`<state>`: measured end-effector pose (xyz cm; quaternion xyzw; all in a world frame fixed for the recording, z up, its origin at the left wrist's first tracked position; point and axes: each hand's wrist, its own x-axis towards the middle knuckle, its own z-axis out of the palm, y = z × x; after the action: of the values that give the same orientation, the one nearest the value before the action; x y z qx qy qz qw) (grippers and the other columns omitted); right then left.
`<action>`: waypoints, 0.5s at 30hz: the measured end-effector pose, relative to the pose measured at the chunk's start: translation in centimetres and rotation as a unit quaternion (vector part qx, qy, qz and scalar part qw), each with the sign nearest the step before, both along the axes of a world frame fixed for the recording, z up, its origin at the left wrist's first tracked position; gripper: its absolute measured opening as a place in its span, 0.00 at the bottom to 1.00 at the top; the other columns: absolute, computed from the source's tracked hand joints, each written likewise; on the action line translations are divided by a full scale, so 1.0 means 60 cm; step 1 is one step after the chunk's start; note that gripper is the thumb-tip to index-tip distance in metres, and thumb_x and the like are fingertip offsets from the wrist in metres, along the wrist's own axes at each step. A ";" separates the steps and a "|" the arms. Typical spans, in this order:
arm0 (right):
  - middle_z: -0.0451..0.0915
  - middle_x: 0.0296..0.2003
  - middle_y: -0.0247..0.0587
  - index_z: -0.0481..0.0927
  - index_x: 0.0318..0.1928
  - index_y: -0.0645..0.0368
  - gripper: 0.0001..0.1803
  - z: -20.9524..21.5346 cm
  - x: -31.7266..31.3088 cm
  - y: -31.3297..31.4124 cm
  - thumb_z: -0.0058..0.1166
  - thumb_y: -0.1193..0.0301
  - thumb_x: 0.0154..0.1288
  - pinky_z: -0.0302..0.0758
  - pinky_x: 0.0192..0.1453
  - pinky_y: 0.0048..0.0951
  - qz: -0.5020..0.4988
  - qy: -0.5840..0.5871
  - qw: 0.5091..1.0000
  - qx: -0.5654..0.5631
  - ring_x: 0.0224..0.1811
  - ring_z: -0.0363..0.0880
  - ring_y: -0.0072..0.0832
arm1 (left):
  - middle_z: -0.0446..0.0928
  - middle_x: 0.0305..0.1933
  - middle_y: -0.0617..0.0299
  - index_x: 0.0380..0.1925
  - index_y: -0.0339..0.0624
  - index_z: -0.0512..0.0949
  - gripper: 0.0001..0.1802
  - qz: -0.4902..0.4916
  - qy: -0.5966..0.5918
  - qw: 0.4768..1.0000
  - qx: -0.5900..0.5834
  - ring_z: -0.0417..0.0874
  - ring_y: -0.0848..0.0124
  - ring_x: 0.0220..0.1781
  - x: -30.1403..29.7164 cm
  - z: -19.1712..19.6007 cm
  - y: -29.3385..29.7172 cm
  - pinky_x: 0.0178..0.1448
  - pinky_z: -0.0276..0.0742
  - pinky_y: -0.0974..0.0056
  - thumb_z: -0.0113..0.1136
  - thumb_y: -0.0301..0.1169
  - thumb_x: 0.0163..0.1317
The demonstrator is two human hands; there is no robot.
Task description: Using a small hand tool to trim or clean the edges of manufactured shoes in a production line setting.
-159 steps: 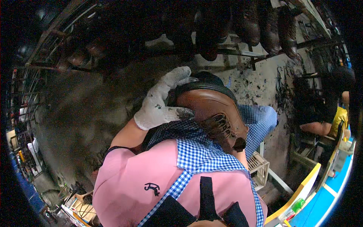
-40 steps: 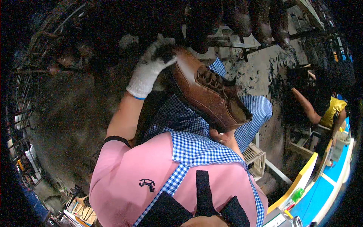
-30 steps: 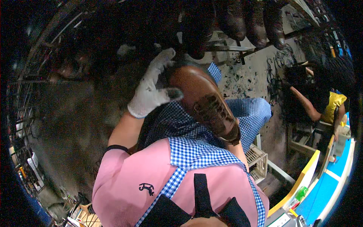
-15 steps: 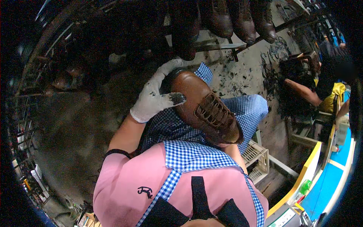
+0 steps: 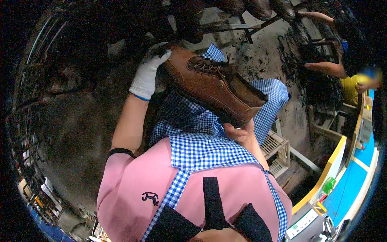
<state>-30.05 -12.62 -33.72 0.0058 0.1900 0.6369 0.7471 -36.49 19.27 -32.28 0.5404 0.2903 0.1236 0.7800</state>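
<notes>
Brown lace-up shoe: held above the lap, toe up-left, heel down-right, laces facing the camera.

Left hand: in a white work glove, fingers closed over the toe end of the shoe.

Right hand: bare, under the heel; only the knuckles and part of the palm show, the rest hidden by the shoe. Fingers appear to grip the heel from below.

Slatted crate: pale, on the floor just right of the person's leg; contents cannot be made out.

Row of dark shoes: on a rack along the top edge, cut off by the picture rim.

Blue checked apron: covers the lap beneath the shoe.

Another person: upper right, arms reaching toward a dark, stained worktop; well apart.

Left side: dark, wire racks barely readable. Open floor lies between lap and rack.
</notes>
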 end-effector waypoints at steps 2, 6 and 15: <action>0.68 0.40 0.69 0.56 0.63 0.50 0.35 0.000 -0.005 0.014 0.41 0.45 0.60 0.59 0.05 0.15 0.034 0.046 0.995 0.086 0.08 0.62 0.31 | 0.71 0.54 0.57 0.51 0.43 0.72 0.18 0.021 0.029 0.999 0.014 0.70 0.68 0.55 -0.006 0.013 -0.001 0.61 0.65 0.62 0.51 0.34 0.62; 0.67 0.36 0.73 0.57 0.63 0.48 0.36 0.019 -0.007 0.038 0.39 0.41 0.60 0.59 0.05 0.15 0.036 0.066 0.997 0.027 0.07 0.59 0.26 | 0.70 0.56 0.54 0.52 0.43 0.71 0.19 0.094 0.027 0.990 -0.105 0.70 0.64 0.57 -0.022 0.023 0.001 0.62 0.64 0.61 0.52 0.34 0.61; 0.71 0.34 0.67 0.61 0.60 0.51 0.39 0.018 0.002 0.114 0.35 0.37 0.58 0.61 0.05 0.16 0.159 -0.038 0.986 -0.038 0.06 0.60 0.24 | 0.69 0.56 0.47 0.56 0.48 0.67 0.24 0.060 0.102 0.909 0.399 0.66 0.56 0.61 -0.104 0.017 -0.012 0.67 0.57 0.59 0.53 0.32 0.57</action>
<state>-29.94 -5.79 -32.67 -0.0770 0.1836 0.7394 0.6431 -42.72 18.57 -31.28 0.7979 0.3270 0.2198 0.4561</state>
